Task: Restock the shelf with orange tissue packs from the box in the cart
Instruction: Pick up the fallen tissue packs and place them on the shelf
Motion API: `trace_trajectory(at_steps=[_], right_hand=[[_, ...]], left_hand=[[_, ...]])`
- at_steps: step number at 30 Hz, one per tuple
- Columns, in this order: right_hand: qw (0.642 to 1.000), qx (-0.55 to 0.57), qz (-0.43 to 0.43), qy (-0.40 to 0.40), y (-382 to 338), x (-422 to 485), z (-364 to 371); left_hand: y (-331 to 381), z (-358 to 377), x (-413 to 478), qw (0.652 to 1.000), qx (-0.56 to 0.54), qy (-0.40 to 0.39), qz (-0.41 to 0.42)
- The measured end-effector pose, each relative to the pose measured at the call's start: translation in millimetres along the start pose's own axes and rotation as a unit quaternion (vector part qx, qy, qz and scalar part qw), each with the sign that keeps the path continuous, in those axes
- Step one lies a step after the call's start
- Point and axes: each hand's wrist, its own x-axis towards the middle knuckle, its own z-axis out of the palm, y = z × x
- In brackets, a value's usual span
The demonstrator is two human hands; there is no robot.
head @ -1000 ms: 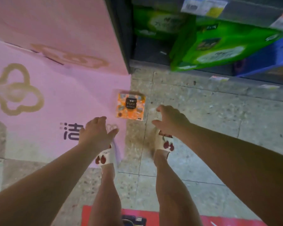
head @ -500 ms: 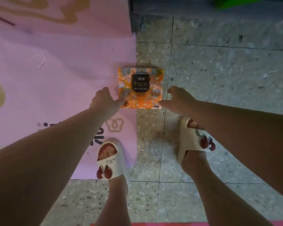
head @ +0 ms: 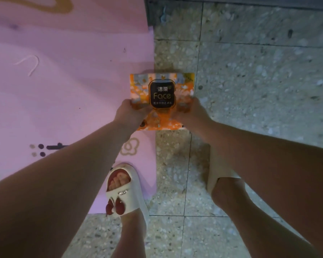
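An orange tissue pack with a black "Face" label lies on the floor, half on a pink sheet and half on bare tile. My left hand grips its left edge with the thumb on top. Gripping the right edge is my right hand, its thumb also over the top face. Both arms reach straight down in front of me. The shelf, the cart and the box are out of view.
A large pink printed sheet covers the floor on the left. Speckled grey tile lies to the right. My feet in white slippers stand just behind the pack. A dark shelf base runs along the top.
I have bent lower toward the floor. Both hands closed in from beside the pack and now grip its two sides.
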Motion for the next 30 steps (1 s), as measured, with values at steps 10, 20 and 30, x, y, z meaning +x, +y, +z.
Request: trace_trajectory(at_steps=[10, 20, 30], right_hand=[[0.994, 0.038, -0.032, 0.095, -5, -187, -38], [0.976, 0.055, -0.121, 0.17, -81, -390, -107], [0.893, 0.264, -0.195, 0.306, -92, -568, -167]], left_hand=[[29, -32, -199, 0.996, 0.061, 0.014, 0.066], [120, -112, -408, 0.979, 0.097, -0.001, 0.179], [195, -115, -569, 0.92, 0.152, -0.028, 0.361]])
